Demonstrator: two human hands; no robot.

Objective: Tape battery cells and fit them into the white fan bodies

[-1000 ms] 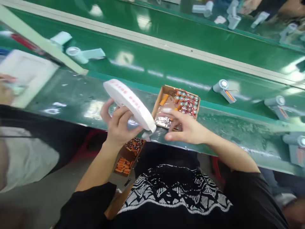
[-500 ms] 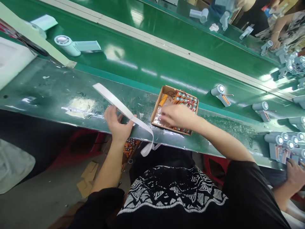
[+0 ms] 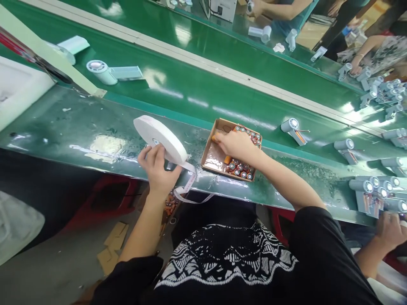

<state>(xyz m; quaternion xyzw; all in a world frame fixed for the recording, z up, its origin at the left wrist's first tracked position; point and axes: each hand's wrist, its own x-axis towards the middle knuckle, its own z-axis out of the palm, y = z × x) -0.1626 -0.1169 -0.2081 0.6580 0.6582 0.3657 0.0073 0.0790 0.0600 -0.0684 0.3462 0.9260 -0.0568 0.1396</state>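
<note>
A wide white roll of tape (image 3: 160,137) stands tilted at the bench's near edge. My left hand (image 3: 159,169) grips it from the near side, fingers at its core. From the roll a loose strip (image 3: 190,182) hangs in a curl over the bench edge. My right hand (image 3: 238,146) reaches into a shallow cardboard box (image 3: 208,148), its fingertips pinching an orange battery (image 3: 216,137) at the left part. Wrapped battery cells (image 3: 243,167) stand in rows along the box's right side, partly hidden under my hand and wrist. Clear plastic lines the bare left part.
Behind the bench (image 3: 124,123) runs a green conveyor (image 3: 203,80). Pale blue handheld fan housings (image 3: 103,73) lie on it, with more clustered (image 3: 372,192) at right. Beside these is a co-worker's hand (image 3: 391,231). Other people work across the line. A slanted pale bar (image 3: 70,63) rises at left.
The tape roll has turned from edge-on to show its flat side, with my left hand on it. My right hand has shifted up-left in the box and closed on the orange battery.
</note>
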